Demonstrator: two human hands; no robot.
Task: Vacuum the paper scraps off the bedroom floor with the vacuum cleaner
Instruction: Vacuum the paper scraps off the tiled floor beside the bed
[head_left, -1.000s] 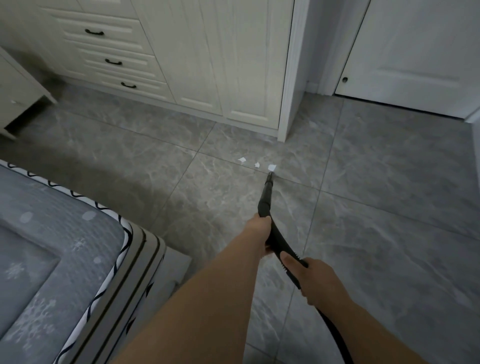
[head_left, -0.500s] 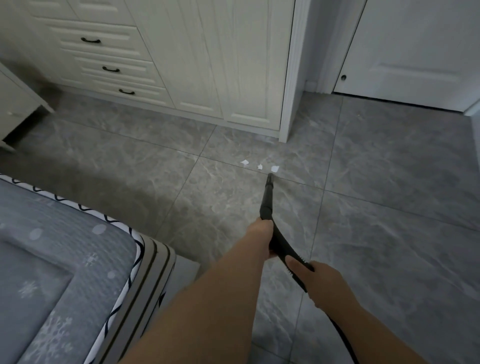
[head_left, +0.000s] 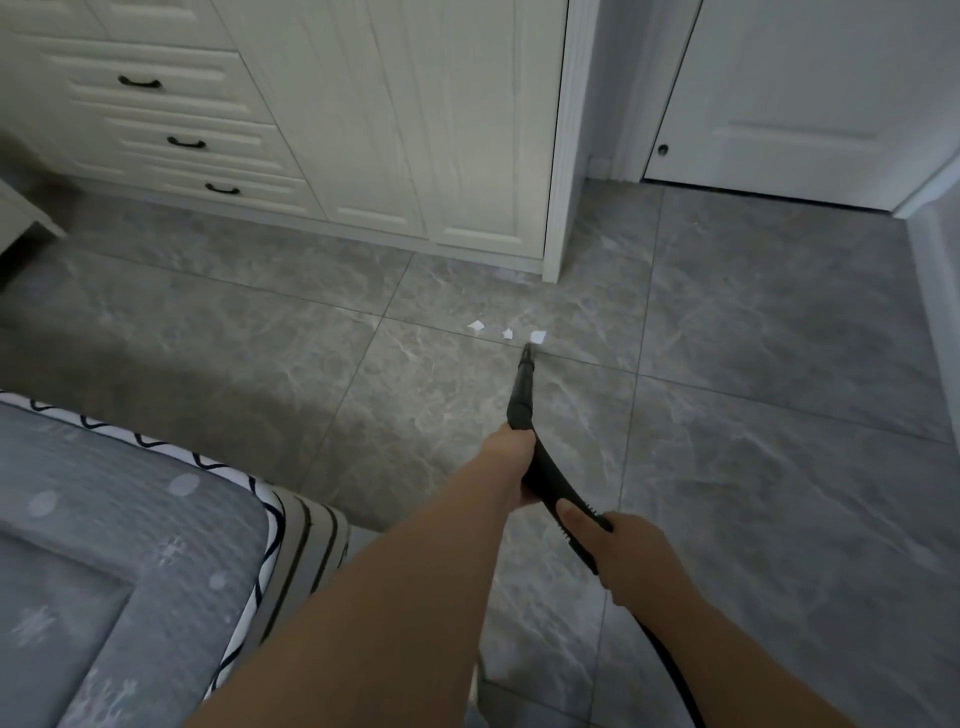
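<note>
Three small white paper scraps lie in a row on the grey tile floor: the left scrap (head_left: 476, 326), the middle scrap (head_left: 507, 334) and the right scrap (head_left: 537, 336). A black vacuum nozzle (head_left: 523, 391) points down at the floor, its tip just below the right scrap. My left hand (head_left: 514, 453) grips the nozzle's upper part. My right hand (head_left: 626, 551) holds the ribbed handle further back, where the black hose (head_left: 670, 670) trails off toward the bottom edge. The vacuum's body is out of view.
A cream wardrobe with drawers (head_left: 182, 140) and doors (head_left: 415, 130) lines the far wall, its corner post (head_left: 563, 156) just beyond the scraps. A white door (head_left: 800, 93) stands at the back right. A bed with a grey cover (head_left: 119, 545) fills the lower left.
The nozzle tip has crept a little closer to the right scrap. Both hands keep the same grip, and the view has shifted slightly.
</note>
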